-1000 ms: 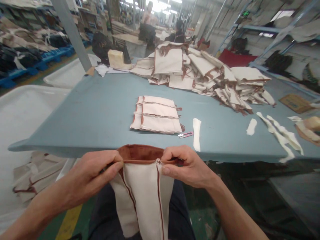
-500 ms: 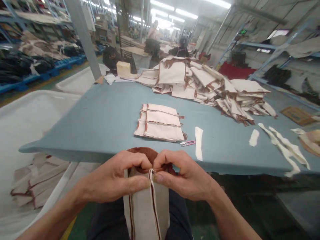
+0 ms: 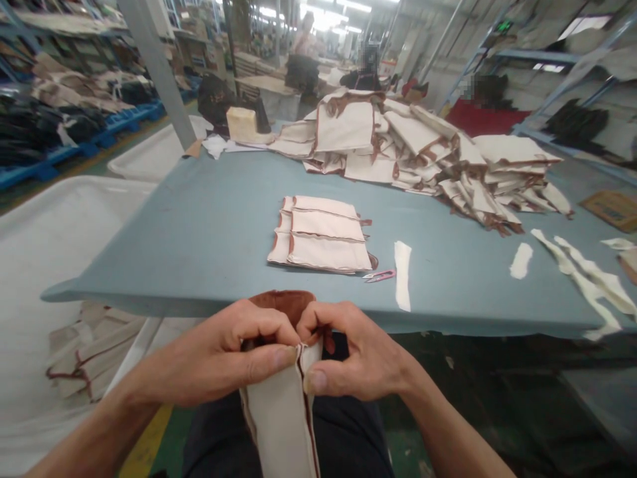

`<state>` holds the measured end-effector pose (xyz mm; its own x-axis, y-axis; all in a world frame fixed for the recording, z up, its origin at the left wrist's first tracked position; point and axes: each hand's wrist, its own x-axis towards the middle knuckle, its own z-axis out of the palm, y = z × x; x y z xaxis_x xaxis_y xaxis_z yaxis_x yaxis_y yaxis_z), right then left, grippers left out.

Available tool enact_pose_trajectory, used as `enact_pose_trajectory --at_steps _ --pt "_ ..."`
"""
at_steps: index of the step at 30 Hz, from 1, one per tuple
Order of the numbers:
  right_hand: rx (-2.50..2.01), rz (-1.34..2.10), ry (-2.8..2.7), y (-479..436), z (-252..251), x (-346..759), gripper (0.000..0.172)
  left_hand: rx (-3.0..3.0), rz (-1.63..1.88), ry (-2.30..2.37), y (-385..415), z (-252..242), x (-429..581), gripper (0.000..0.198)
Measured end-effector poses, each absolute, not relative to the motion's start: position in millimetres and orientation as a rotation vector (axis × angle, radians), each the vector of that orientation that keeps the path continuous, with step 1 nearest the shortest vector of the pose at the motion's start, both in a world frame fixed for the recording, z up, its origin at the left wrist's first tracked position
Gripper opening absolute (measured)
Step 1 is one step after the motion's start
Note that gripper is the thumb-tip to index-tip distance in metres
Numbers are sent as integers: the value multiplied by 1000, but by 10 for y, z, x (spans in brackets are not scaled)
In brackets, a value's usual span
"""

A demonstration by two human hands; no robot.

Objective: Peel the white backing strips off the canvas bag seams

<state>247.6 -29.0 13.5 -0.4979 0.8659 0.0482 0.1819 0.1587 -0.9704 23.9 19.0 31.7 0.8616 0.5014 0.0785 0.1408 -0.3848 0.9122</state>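
Observation:
A cream cloth bag (image 3: 281,418) with brown trim hangs over my lap, just below the table's front edge. My left hand (image 3: 233,355) and my right hand (image 3: 348,355) both pinch its top edge, thumbs pressed either side of a brown seam. The brown lining shows above my fingers. On the blue-grey table (image 3: 199,232) lies a small neat stack of the same bags (image 3: 321,234). A pink thread snip (image 3: 381,275) rests just right of the stack.
A large loose heap of bags (image 3: 423,153) covers the far right of the table. Cream cloth scraps (image 3: 402,273) lie near the front edge. White bins (image 3: 50,252) stand at my left, one with bags inside. People work at tables far behind.
My hands have come together from the bag's wide-open mouth to its middle, folding the top edge closed around the seam. The view has shifted slightly.

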Motion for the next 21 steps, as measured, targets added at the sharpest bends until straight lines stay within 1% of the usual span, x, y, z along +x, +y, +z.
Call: enact_pose_trajectory --at_steps 2,6,9,12,15,21 --pt "-1022 1337 -1794 -297 159 2464 47 2004 432 499 163 345 260 26" --pt "-980 1326 -1774 -302 158 2483 41 2054 465 518 114 364 255 25" --pt "-924 1444 -1701 -292 96 2519 41 2076 424 530 100 349 234 27" --pt "-884 1568 -1609 -282 33 2536 45 2101 386 556 100 328 238 33" --pt "-881 1615 -1576 -286 34 2530 47 2101 391 572 84 322 268 37" --pt "-971 1537 -1580 -303 117 2495 46 1983 472 670 25 323 389 40"
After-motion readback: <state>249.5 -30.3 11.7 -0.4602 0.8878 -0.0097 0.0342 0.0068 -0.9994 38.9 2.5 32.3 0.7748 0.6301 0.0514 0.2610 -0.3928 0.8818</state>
